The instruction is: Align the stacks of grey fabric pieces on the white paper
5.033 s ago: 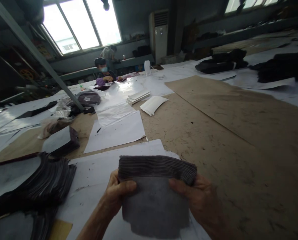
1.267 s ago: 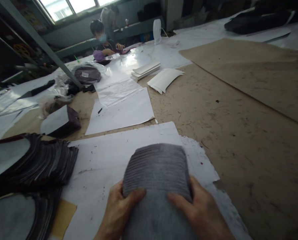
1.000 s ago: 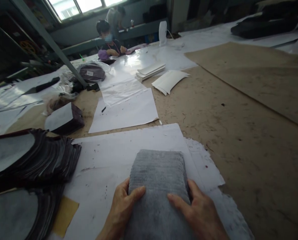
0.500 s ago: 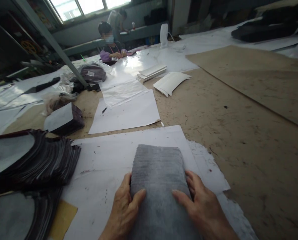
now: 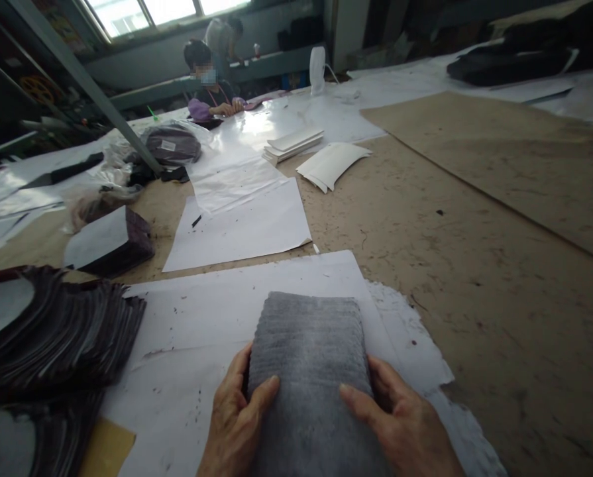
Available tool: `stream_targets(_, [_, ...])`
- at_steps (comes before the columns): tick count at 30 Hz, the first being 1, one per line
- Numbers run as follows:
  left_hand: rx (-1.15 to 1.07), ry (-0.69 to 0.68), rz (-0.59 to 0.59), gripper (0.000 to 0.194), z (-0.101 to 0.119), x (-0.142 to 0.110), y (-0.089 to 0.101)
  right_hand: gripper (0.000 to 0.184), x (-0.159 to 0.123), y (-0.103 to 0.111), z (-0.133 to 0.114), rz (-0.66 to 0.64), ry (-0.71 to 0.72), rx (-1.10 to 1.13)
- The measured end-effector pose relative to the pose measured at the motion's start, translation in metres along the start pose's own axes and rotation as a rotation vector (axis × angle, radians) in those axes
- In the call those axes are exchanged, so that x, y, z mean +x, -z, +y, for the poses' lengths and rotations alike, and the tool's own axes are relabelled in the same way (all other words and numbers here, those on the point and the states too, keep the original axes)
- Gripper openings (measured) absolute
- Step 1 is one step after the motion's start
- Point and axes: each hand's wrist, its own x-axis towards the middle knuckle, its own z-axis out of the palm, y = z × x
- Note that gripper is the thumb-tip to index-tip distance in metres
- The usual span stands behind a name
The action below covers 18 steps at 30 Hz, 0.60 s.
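A folded grey knit piece [image 5: 309,371] is pressed flat on white paper [image 5: 211,311] on the bench [image 5: 450,252]; it is clasped at its sides by the left hand [image 5: 239,421] and right hand [image 5: 400,424]; dark fabric stacks [image 5: 52,338] lie to the left.

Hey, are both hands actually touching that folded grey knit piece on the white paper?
Touching. The head view shows the left hand and right hand gripping the sides of the grey knit piece, thumbs lying on top of it.
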Motion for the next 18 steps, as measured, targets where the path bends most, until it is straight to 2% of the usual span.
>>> stream_targets(3, [-0.244,0.126,-0.082,0.047,0.008,0.005,0.006,0.033,0.002,-0.004,-0.002,-0.067,0.058,0.160])
stream_targets(5, [-0.324,0.112,-0.077,0.038,0.009,0.012,0.010,0.027,0.007,-0.004,-0.002,-0.108,0.100,0.192])
stream_targets(8, [-0.400,0.072,-0.057,0.031,0.007,0.024,0.012,0.033,0.019,-0.001,-0.009,-0.210,0.153,0.170])
stream_targets(11, [-0.477,0.098,-0.100,0.030,0.006,0.033,0.009,0.042,0.033,0.000,-0.019,-0.318,0.136,0.251])
stream_targets(14, [-0.504,0.079,-0.140,0.033,0.008,0.037,0.008,0.033,0.044,-0.002,-0.022,-0.251,0.139,0.271])
stream_targets(16, [-0.493,0.067,-0.175,0.034,0.012,0.038,0.009,0.025,0.049,-0.003,-0.019,-0.169,0.191,0.232])
stream_targets(18, [-0.480,0.059,-0.230,0.034,0.016,0.039,0.010,0.019,0.053,-0.002,-0.019,-0.146,0.232,0.179])
